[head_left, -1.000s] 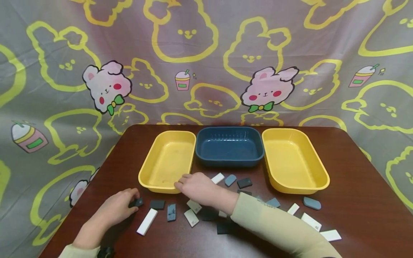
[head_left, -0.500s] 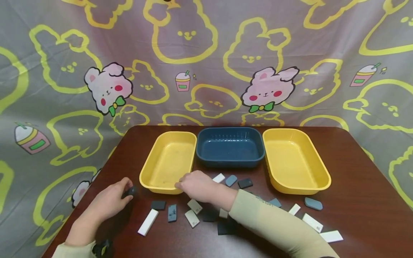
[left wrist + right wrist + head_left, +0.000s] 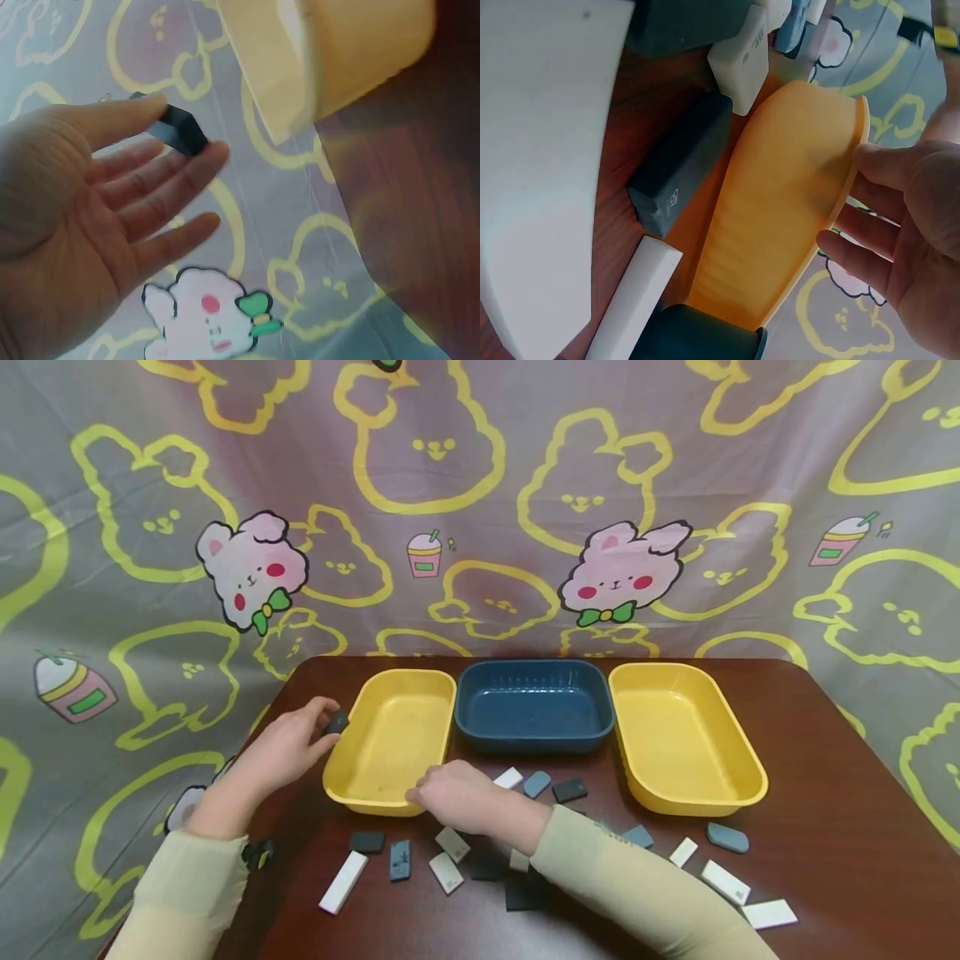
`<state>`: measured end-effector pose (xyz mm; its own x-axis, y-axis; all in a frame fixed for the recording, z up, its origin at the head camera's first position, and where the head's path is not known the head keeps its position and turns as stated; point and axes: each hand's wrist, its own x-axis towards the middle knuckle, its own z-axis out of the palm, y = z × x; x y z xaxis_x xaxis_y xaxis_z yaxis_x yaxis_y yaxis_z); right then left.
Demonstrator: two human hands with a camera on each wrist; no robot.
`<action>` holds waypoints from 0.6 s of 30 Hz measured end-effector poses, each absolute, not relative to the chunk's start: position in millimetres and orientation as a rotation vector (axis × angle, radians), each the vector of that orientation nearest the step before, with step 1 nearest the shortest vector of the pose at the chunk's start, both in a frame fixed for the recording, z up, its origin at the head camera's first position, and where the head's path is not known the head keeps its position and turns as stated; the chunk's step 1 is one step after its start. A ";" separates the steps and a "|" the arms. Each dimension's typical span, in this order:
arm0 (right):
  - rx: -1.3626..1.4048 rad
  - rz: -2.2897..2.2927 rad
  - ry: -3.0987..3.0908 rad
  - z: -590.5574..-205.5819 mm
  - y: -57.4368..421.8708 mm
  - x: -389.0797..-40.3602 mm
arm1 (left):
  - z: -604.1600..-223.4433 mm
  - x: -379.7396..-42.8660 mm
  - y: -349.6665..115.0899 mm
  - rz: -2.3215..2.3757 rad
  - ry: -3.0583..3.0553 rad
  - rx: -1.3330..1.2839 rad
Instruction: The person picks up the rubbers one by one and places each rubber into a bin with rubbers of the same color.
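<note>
My left hand (image 3: 288,747) pinches a small dark block (image 3: 337,722) between thumb and fingers, beside the left wall of the left yellow tray (image 3: 375,806). Seen from the left wrist, the dark block (image 3: 178,129) sits at the fingertips while the little finger stands apart, and the tray is above and to the right. My right hand (image 3: 467,800) holds the same tray at its front right corner. In the right wrist view, the thumb and fingers of the right hand (image 3: 919,217) are on either side of the tray's rim (image 3: 855,169).
A navy tray (image 3: 534,745) and a second yellow tray (image 3: 686,804) stand to the right. Several flat blocks lie in front, among them a white block (image 3: 343,882), a black block (image 3: 367,842), a marbled blue block (image 3: 400,861) and a grey-blue block (image 3: 727,837).
The left hand has lifted the dark block off the table and carried it forward and slightly right, up to the yellow tray's left rim. The right hand has stayed on the tray.
</note>
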<state>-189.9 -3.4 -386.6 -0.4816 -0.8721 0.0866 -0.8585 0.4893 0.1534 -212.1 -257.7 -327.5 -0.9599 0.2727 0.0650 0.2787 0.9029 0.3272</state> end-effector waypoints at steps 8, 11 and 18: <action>1.522 -0.131 -2.591 -385.1 -2.8 -191.0 | -320.7 -259.8 -233.1 -0.437 -3.069 -0.628; 1.519 -0.129 -2.586 -384.7 -2.4 -192.2 | -323.8 -274.7 -226.9 -0.362 -3.071 -0.708; 1.523 -0.149 -2.608 -383.5 -4.1 -192.6 | -340.8 -307.8 -220.2 -0.363 -3.201 -0.638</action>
